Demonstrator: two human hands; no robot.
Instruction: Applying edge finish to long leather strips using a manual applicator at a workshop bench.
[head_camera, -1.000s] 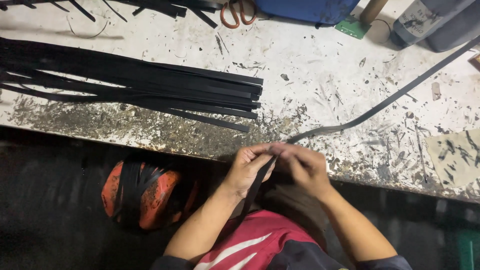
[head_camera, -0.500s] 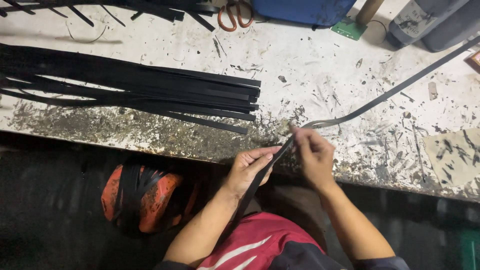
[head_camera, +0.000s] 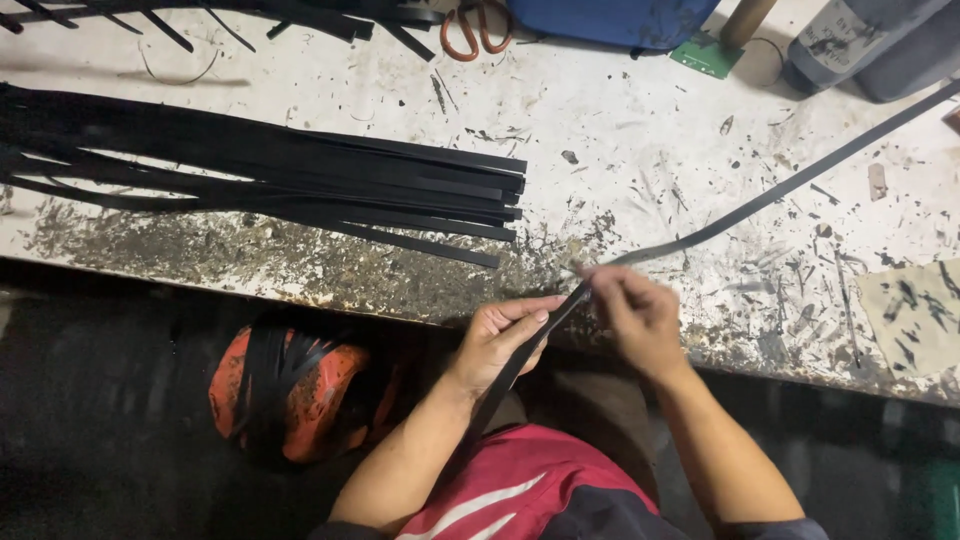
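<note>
A long black strip (head_camera: 780, 190) runs from the table's far right down to my hands at the near edge. My right hand (head_camera: 638, 320) pinches it at the table edge. My left hand (head_camera: 500, 340) holds the strip lower down, below the edge, where it hangs toward my lap. A pile of cut black strips (head_camera: 300, 175) lies on the table to the left, well apart from both hands.
The white worktable (head_camera: 640, 130) is scratched and stained. Orange-handled scissors (head_camera: 475, 25), a blue box (head_camera: 610, 20), a small green board (head_camera: 705, 55) and a grey container (head_camera: 850, 40) sit along the far edge. An orange object (head_camera: 290, 385) wrapped in black strips lies under the table.
My right hand has moved up and to the right along the strip, away from my left hand. The strip between them is now stretched out.
</note>
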